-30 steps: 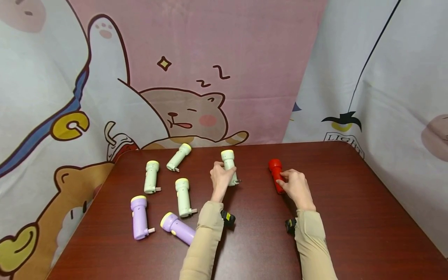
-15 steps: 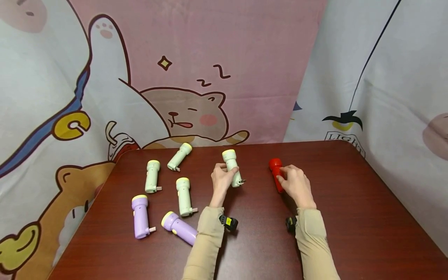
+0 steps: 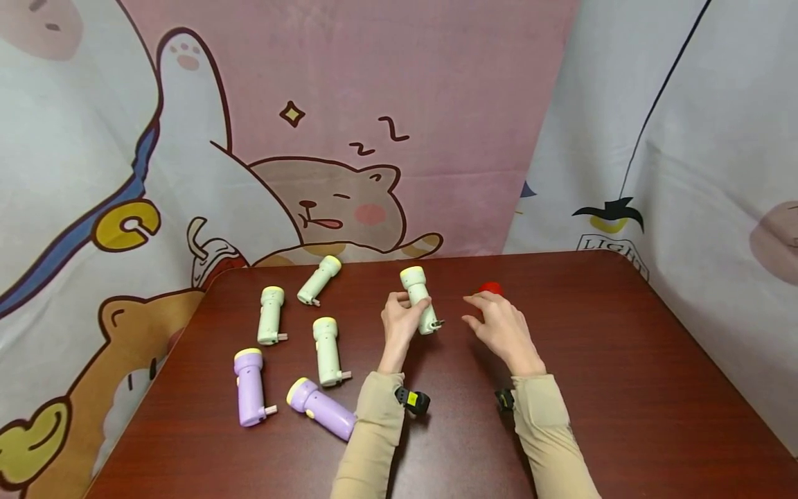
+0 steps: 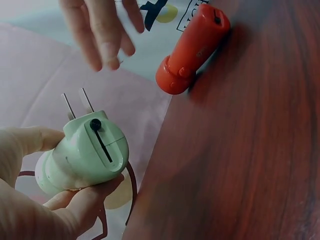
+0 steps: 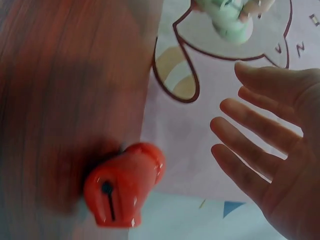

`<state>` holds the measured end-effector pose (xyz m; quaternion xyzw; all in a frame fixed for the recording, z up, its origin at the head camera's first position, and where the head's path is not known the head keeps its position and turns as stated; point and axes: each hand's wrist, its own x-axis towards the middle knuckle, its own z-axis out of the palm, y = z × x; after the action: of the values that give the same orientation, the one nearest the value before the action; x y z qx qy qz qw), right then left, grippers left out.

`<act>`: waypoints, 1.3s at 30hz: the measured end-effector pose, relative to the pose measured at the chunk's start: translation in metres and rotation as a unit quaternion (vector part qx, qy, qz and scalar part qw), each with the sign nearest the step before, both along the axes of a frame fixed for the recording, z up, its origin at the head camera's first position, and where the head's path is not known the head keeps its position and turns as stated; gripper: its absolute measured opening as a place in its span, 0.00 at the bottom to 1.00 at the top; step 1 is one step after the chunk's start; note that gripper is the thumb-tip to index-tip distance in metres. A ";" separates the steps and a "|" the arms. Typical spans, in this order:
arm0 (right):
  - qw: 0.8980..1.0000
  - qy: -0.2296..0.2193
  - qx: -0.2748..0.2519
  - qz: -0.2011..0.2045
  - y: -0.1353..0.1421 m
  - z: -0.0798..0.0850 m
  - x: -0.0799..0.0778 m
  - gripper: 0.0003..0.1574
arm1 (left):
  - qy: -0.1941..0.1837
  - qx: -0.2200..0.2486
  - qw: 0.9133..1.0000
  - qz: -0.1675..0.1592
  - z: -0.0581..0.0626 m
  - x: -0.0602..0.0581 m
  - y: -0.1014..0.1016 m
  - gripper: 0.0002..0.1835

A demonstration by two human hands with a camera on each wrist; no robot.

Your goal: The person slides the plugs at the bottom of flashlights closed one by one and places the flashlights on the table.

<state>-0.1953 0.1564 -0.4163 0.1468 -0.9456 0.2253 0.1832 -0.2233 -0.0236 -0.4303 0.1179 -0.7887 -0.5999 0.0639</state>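
Observation:
My left hand (image 3: 402,322) grips a pale green flashlight (image 3: 419,294) with a yellow rim round its head, thumb on one side and fingers on the other. In the left wrist view the end of this flashlight (image 4: 95,150) faces the camera, its two-pin plug folded out beside a slot with a black knob. My right hand (image 3: 501,329) holds nothing; its fingers (image 5: 250,150) are spread and reach toward the green flashlight. A red flashlight (image 5: 125,185) lies on the table beside the right hand, mostly hidden behind it in the head view.
On the left of the brown table (image 3: 623,388) lie several more flashlights: three pale green, among them one near the middle (image 3: 327,352), and two purple, one upright-lying (image 3: 251,388) and one slanted (image 3: 324,410) beside the left sleeve. A cartoon cloth hangs behind.
My right hand has let go of the red flashlight and moved left toward the green one. The left hand has lifted the green flashlight and shifted it slightly right.

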 end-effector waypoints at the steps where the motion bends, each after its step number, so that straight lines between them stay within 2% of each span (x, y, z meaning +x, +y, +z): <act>1: 1.000 -0.001 0.000 0.005 -0.003 0.001 0.001 0.22 | 0.000 0.000 1.000 0.000 0.000 0.000 0.000 0.24; 12: 0.998 -0.015 0.000 0.060 -0.025 0.004 0.006 0.27 | 0.019 -0.004 1.000 0.006 0.004 0.003 0.004 0.24; 27: 0.998 -0.017 0.011 0.056 -0.035 0.003 0.008 0.26 | 0.016 0.009 1.000 0.001 0.007 0.005 0.006 0.24; 39: 0.997 -0.020 0.016 0.073 -0.035 0.002 0.007 0.26 | 0.012 0.016 1.000 -0.007 0.007 0.005 0.005 0.23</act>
<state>-0.1885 0.1213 -0.4139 0.2136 -0.9394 0.2254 0.1453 -0.2188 -0.0187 -0.4236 0.1059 -0.7788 -0.6146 0.0669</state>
